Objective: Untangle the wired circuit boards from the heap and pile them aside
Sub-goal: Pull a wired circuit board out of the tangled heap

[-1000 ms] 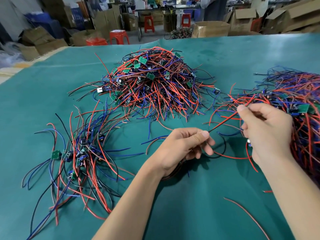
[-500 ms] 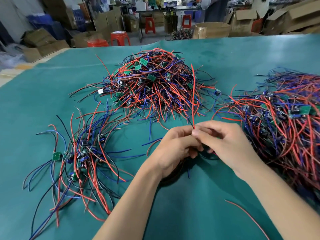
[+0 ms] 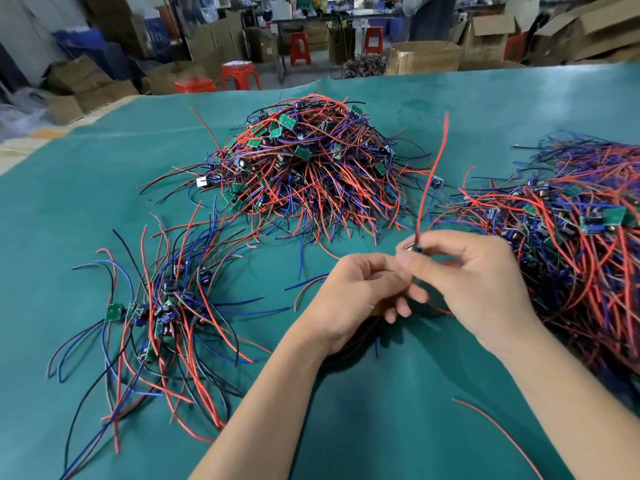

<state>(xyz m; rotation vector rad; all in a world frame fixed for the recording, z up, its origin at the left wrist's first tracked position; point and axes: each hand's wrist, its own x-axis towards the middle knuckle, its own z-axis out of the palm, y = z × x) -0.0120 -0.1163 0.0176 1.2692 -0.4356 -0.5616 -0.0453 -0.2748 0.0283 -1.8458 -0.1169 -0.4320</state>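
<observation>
Right hand (image 3: 474,282) pinches a red wire (image 3: 433,174) beside left hand (image 3: 360,289).

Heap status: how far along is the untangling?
Early. A small sorted pile lies at left. In hand: both the left hand and right hand pinch one piece, its red wire sticking up. Left: the centre heap and right heap remain large.
</observation>
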